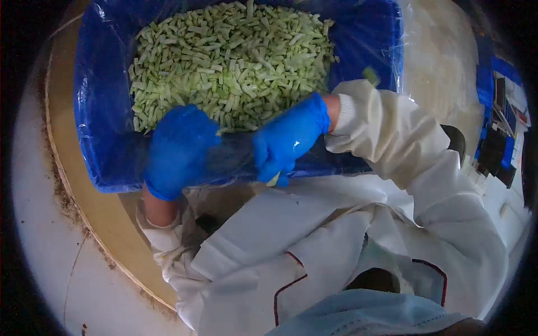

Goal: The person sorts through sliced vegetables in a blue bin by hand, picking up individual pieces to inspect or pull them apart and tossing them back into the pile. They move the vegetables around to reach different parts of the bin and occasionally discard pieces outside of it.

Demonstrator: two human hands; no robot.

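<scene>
A short pale-green cut veg. strip point(273, 179) is pinched in the blue-gloved right hand point(290, 139) at the near rim of a blue, film-lined plastic crate point(103, 112) – only its tip is seen, pointed lower L, long axis slanted. The blue-gloved left hand point(182, 147) is held by a heap of chopped pale-green pcs. point(235, 61); its grip can't be told – blurred. Crate's near R corner is hidden by a white sleeve point(392, 126).

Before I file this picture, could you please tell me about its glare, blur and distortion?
Head view: black, rounded corners suggest wide-lens distortion; the left hand looks softly blurred, as does a green patch beside the right sleeve; small glints show on the right hand; the pale green pieces appear fairly distinct.
</scene>
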